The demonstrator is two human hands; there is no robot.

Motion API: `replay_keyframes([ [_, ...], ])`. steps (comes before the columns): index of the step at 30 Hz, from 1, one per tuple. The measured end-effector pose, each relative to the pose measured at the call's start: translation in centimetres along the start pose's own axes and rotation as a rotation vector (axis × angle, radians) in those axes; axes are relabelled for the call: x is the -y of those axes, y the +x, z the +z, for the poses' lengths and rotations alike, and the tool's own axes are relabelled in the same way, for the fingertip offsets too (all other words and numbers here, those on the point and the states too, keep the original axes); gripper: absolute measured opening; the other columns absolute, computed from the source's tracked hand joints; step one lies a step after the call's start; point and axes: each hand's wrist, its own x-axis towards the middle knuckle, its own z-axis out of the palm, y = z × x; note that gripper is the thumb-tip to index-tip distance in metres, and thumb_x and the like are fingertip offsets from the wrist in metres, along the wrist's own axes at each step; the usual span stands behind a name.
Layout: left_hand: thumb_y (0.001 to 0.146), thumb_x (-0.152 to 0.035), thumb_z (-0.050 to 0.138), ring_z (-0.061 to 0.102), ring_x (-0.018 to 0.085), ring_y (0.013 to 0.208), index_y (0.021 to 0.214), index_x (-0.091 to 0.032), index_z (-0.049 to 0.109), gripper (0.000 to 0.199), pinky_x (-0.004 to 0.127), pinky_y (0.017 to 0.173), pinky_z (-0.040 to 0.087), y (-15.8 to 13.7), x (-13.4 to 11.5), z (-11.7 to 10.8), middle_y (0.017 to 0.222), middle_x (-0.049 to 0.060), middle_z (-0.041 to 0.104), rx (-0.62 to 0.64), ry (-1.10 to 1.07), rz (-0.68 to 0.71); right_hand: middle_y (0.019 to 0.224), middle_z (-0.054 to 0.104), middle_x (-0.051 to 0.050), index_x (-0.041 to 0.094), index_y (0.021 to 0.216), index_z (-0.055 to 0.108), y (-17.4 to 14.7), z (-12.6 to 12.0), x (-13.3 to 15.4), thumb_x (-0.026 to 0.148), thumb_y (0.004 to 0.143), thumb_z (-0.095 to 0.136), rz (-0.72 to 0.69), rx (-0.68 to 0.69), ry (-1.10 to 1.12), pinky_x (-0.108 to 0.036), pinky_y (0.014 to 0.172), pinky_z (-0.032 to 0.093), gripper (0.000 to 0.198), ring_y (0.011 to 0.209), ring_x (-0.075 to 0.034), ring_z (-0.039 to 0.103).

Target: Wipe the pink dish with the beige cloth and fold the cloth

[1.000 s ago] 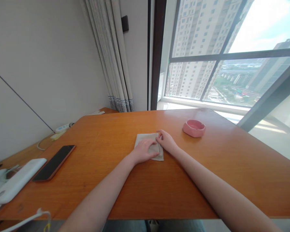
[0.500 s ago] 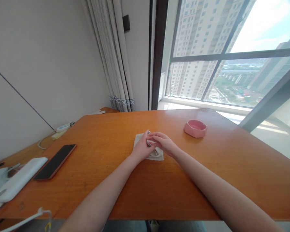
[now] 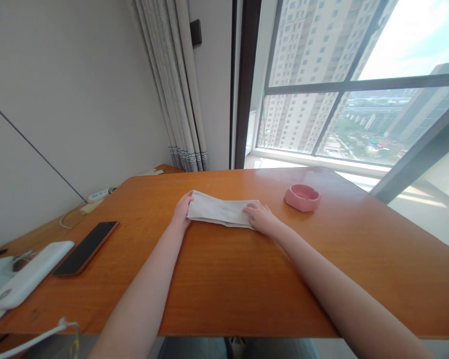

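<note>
One phone (image 3: 86,249) lies off to the left, and here's the left hand (image 3: 181,209), pinching the left end of a folded cloth (image 3: 220,210) that runs lengthwise across the table (image 3: 209,284), squarely between both hands, neither clearly nearer. The right hand (image 3: 262,218) rests over the right end, fingers slightly spread; whether it pinches, I can't tell. Beyond sits a pink bowl (image 3: 302,202). The left thumb is hard to make out, the cloth's underside hidden.

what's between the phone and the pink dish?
Head view, left to right from the phone to the pink dish: left hand, cloth, right hand. Both hands touch the cloth.
</note>
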Motion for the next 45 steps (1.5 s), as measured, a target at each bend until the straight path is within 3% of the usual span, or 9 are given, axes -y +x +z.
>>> replay_keyframes([
  [4,0.064,-0.01,0.055,0.058,0.015,0.071,0.1,-0.015,0.06,0.036,0.032,0.076,0.049,1.0,0.3,-2.5,0.078,0.003,0.057,-0.112,0.449,0.044,0.138,0.044,-0.014,0.015,0.129,0.051,1.0,0.0,-2.3,0.017,0.086,0.042,0.089,-0.095,-0.037,-0.037,0.105,0.03,0.044,0.125,-0.026,0.041],
  [7,0.072,-0.015,0.053,0.056,0.018,0.09,0.103,-0.017,0.059,0.032,0.036,0.092,0.043,0.1,0.4,-1.5,0.098,0.007,0.056,-0.117,0.672,0.34,0.139,0.043,-0.013,0.017,0.126,0.053,1.0,0.2,-2.0,0.019,0.088,0.039,0.108,-0.216,-0.047,-0.044,0.108,0.024,0.04,0.128,-0.027,0.037],
  [10,0.08,-0.023,0.049,0.054,0.02,0.099,0.102,-0.018,0.059,0.025,0.036,0.095,0.041,-1.8,0.5,1.0,0.105,0.008,0.057,0.215,0.951,0.667,0.133,0.049,-0.011,0.016,0.12,0.057,0.5,0.0,-0.6,0.025,0.089,0.042,-0.008,-0.243,0.03,-0.039,0.106,0.028,0.035,0.123,-0.024,0.042],
  [12,0.08,-0.027,0.051,0.054,0.02,0.1,0.099,-0.02,0.06,0.022,0.034,0.093,0.042,-3.1,0.5,2.5,0.104,0.006,0.059,0.509,1.021,0.723,0.123,0.055,-0.01,0.016,0.114,0.06,0.1,-0.2,0.2,0.028,0.085,0.05,-0.148,-0.193,0.091,-0.032,0.101,0.034,0.033,0.115,-0.021,0.047],
  [15,0.077,-0.026,0.054,0.055,0.02,0.095,0.092,-0.02,0.061,0.018,0.033,0.089,0.043,-4.3,0.5,3.4,0.098,0.005,0.06,0.687,1.095,0.694,0.111,0.058,-0.008,0.017,0.102,0.062,-0.2,-0.5,0.5,0.019,0.076,0.055,-0.192,-0.139,0.097,-0.029,0.093,0.038,0.027,0.106,-0.021,0.051],
  [24,0.074,-0.018,0.046,0.053,0.017,0.078,0.079,-0.018,0.057,0.012,0.027,0.07,0.043,-3.4,0.5,2.2,0.083,0.004,0.058,0.619,1.11,0.562,0.095,0.058,-0.005,0.018,0.088,0.059,0.2,-1.2,-1.3,0.014,0.073,0.05,-0.049,-0.038,0.063,-0.024,0.072,0.039,0.018,0.082,-0.016,0.055],
  [33,0.065,-0.012,0.045,0.049,0.017,0.069,0.073,-0.02,0.053,0.013,0.028,0.063,0.039,-3.4,0.3,2.2,0.074,0.002,0.054,0.537,1.182,0.624,0.095,0.065,-0.012,0.017,0.086,0.061,-0.1,-1.7,-0.6,0.009,0.073,0.047,0.079,0.049,-0.191,-0.029,0.069,0.039,0.021,0.087,-0.024,0.061],
  [41,0.069,-0.015,0.045,0.051,0.018,0.069,0.073,-0.02,0.053,0.011,0.028,0.062,0.038,-3.5,0.4,2.2,0.075,0.003,0.056,0.517,1.238,0.515,0.084,0.068,-0.008,0.019,0.083,0.064,-1.2,-2.7,0.3,0.029,0.072,0.058,0.091,0.165,-0.082,-0.028,0.057,0.039,0.016,0.074,-0.022,0.062],
  [45,0.077,-0.027,0.046,0.051,0.018,0.068,0.065,-0.02,0.052,0.015,0.028,0.063,0.038,-3.2,0.4,2.1,0.072,0.003,0.056,0.584,1.238,0.489,0.082,0.069,-0.009,0.019,0.078,0.065,-1.2,-3.0,0.5,0.053,0.083,0.046,0.12,0.163,-0.029,-0.03,0.06,0.04,0.039,0.075,-0.023,0.062],
])
